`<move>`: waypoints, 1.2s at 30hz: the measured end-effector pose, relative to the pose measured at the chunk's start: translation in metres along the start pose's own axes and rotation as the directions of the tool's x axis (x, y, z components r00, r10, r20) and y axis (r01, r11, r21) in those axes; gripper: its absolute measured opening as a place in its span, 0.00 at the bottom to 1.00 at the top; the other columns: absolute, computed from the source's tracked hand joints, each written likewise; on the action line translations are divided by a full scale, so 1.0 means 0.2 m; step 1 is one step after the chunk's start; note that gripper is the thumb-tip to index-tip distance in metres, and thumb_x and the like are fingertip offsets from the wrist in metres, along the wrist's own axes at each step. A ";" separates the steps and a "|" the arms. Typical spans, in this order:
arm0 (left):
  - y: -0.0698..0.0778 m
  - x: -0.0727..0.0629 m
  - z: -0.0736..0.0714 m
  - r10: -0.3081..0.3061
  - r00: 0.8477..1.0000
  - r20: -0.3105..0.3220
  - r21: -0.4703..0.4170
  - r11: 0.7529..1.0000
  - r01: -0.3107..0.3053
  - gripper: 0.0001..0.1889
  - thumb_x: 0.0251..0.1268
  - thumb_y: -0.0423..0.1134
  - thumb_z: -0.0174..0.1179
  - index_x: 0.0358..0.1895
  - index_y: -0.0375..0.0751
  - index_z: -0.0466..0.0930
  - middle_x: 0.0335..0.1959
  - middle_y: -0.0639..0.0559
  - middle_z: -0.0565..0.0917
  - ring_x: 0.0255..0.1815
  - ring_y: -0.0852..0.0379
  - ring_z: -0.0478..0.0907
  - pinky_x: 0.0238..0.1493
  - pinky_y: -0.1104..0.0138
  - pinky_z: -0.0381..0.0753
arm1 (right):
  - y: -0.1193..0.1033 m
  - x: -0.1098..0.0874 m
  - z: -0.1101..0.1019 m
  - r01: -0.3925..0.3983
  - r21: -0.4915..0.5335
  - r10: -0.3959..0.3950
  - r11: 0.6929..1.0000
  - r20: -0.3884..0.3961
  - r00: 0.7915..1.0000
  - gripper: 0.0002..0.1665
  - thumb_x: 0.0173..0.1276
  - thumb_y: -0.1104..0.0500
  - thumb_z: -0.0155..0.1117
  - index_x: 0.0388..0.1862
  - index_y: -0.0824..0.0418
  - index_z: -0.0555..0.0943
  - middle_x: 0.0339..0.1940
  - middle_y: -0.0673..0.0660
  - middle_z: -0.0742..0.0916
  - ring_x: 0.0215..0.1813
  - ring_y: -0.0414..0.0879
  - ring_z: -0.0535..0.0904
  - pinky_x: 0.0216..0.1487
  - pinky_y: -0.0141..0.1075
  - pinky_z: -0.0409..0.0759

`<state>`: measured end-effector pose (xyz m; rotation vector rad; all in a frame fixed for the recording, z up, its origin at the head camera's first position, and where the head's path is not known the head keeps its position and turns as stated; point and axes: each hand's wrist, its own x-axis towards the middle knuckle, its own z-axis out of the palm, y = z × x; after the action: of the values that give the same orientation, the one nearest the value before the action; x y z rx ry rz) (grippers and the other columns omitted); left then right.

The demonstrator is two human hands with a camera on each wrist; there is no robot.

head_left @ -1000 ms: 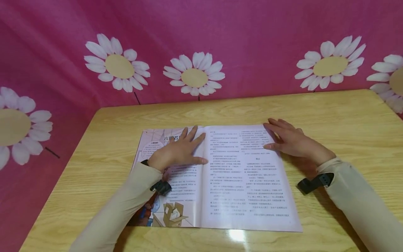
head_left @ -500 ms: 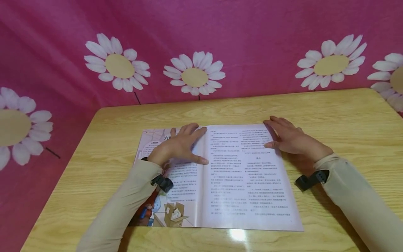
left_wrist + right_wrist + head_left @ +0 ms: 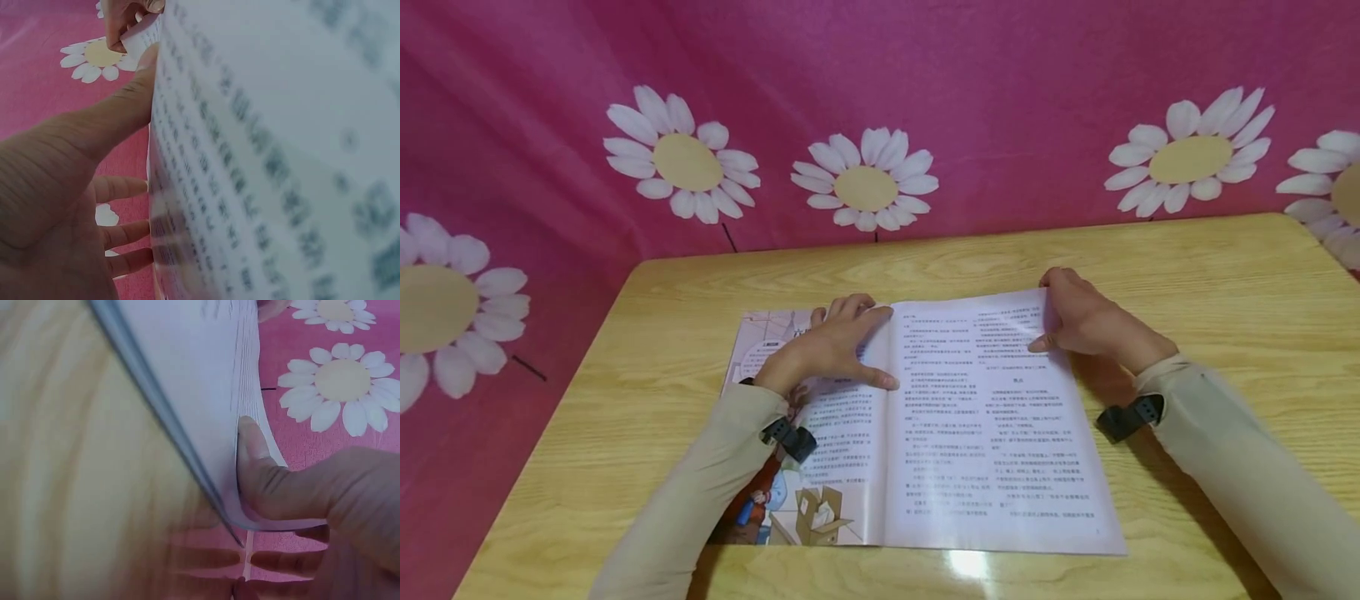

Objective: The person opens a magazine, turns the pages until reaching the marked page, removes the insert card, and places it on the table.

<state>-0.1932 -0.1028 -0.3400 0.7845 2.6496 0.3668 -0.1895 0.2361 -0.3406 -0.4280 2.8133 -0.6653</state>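
Observation:
An open magazine (image 3: 985,442) lies on the wooden table, a colour-illustrated page on its left and a page of plain text on its right. My left hand (image 3: 827,350) rests across the upper left page, fingers spread and thumb reaching over the centre fold. In the left wrist view the same left hand (image 3: 69,156) touches the paper with its fingertips. At the top right corner my right hand (image 3: 1097,325) pinches the page's edge, slightly raised. The right wrist view shows the thumb (image 3: 269,481) on top of the bent page (image 3: 194,381), other fingers lower down.
The wooden table (image 3: 587,400) extends around the magazine on all sides. Behind it hangs a pink cloth (image 3: 1015,100) with large white daisies. A black wrist strap (image 3: 1135,417) sits at the right sleeve, and another strap (image 3: 790,437) at the left one.
My right fingers have curled in at the page's top right corner, and that corner has risen a little. The left hand's fingers have drawn together slightly, its thumb staying by the fold.

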 end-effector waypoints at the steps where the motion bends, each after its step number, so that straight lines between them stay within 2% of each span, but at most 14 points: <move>1: 0.00 0.00 0.00 -0.004 1.000 0.000 -0.001 1.000 0.004 0.57 0.45 0.67 0.70 0.77 0.50 0.52 0.73 0.45 0.53 0.73 0.45 0.47 0.67 0.43 0.44 | 0.00 0.00 0.00 0.018 -0.027 -0.019 0.999 -0.018 1.000 0.34 0.56 0.57 0.76 0.50 0.71 0.65 0.54 0.70 0.70 0.53 0.63 0.67 0.53 0.55 0.68; 4: 0.00 -0.01 0.01 -0.010 1.000 -0.002 0.002 1.000 0.010 0.56 0.45 0.67 0.69 0.77 0.50 0.51 0.74 0.45 0.53 0.74 0.45 0.47 0.68 0.43 0.43 | 0.02 -0.01 0.02 0.058 -0.119 -0.069 0.991 -0.085 0.994 0.19 0.61 0.60 0.71 0.42 0.69 0.73 0.61 0.71 0.70 0.55 0.65 0.70 0.51 0.57 0.73; 6: 0.00 -0.01 0.01 -0.012 1.000 0.004 0.006 1.000 0.012 0.56 0.46 0.67 0.69 0.77 0.50 0.51 0.74 0.45 0.53 0.74 0.45 0.47 0.68 0.43 0.43 | 0.04 -0.01 0.03 0.078 -0.162 -0.100 0.984 -0.134 0.986 0.12 0.62 0.64 0.69 0.39 0.68 0.76 0.60 0.70 0.72 0.54 0.64 0.72 0.48 0.56 0.75; 9: 0.01 -0.01 0.01 -0.019 1.000 0.020 0.019 1.000 0.018 0.55 0.49 0.68 0.66 0.78 0.50 0.49 0.75 0.45 0.51 0.75 0.45 0.45 0.68 0.43 0.42 | 0.06 0.01 0.03 0.091 -0.196 -0.123 0.977 -0.163 0.979 0.12 0.62 0.66 0.67 0.42 0.71 0.79 0.58 0.71 0.74 0.51 0.64 0.74 0.47 0.55 0.77; 18: 0.03 -0.01 -0.02 -0.037 0.993 0.109 0.045 0.998 0.033 0.53 0.57 0.69 0.58 0.79 0.50 0.42 0.78 0.44 0.42 0.77 0.43 0.38 0.69 0.42 0.42 | 0.08 0.03 0.02 0.134 -0.204 -0.174 0.970 -0.189 0.966 0.10 0.60 0.67 0.68 0.39 0.71 0.81 0.54 0.70 0.77 0.48 0.62 0.75 0.45 0.54 0.77; 21: 0.03 -0.01 -0.02 -0.036 0.992 0.124 0.045 0.998 0.031 0.51 0.59 0.68 0.57 0.79 0.50 0.42 0.79 0.43 0.40 0.78 0.42 0.36 0.70 0.41 0.41 | 0.08 0.04 0.01 0.139 -0.218 -0.185 0.966 -0.210 0.960 0.09 0.60 0.66 0.68 0.37 0.70 0.80 0.47 0.68 0.79 0.42 0.60 0.76 0.40 0.51 0.77; 24: 0.02 -0.01 -0.01 -0.035 0.990 0.134 0.045 0.999 0.029 0.51 0.60 0.68 0.56 0.79 0.51 0.41 0.79 0.44 0.39 0.78 0.43 0.35 0.70 0.41 0.39 | 0.07 0.04 0.01 0.117 -0.231 -0.165 0.966 -0.202 0.965 0.06 0.60 0.66 0.67 0.34 0.67 0.79 0.42 0.65 0.79 0.37 0.56 0.75 0.36 0.48 0.75; 29: 0.02 -0.01 0.00 -0.023 0.990 0.136 0.050 0.999 0.017 0.51 0.60 0.69 0.55 0.79 0.52 0.40 0.79 0.45 0.37 0.78 0.44 0.34 0.71 0.41 0.37 | 0.05 0.03 0.00 0.074 -0.235 -0.111 0.969 -0.148 0.983 0.07 0.59 0.66 0.66 0.35 0.67 0.79 0.49 0.68 0.78 0.42 0.59 0.76 0.39 0.51 0.76; 32: 0.02 -0.02 -0.01 -0.013 0.991 0.133 0.051 0.999 0.007 0.51 0.60 0.69 0.54 0.79 0.51 0.41 0.79 0.44 0.38 0.78 0.43 0.34 0.71 0.41 0.37 | 0.05 0.03 -0.01 0.058 -0.230 -0.094 0.971 -0.148 0.984 0.08 0.58 0.67 0.67 0.36 0.68 0.80 0.51 0.69 0.77 0.44 0.60 0.76 0.41 0.52 0.76; 36: 0.03 -0.04 -0.05 -0.017 0.985 0.170 0.036 0.999 0.011 0.49 0.62 0.67 0.55 0.79 0.51 0.42 0.79 0.44 0.37 0.78 0.42 0.34 0.70 0.40 0.38 | 0.05 0.04 -0.01 0.054 -0.223 -0.088 0.973 -0.144 0.986 0.08 0.59 0.67 0.67 0.36 0.69 0.80 0.51 0.70 0.77 0.45 0.61 0.75 0.41 0.52 0.76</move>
<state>-0.1882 -0.1030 -0.3266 0.7715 2.5064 0.2392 -0.1985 0.2425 -0.3451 -0.5404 3.0442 -0.4186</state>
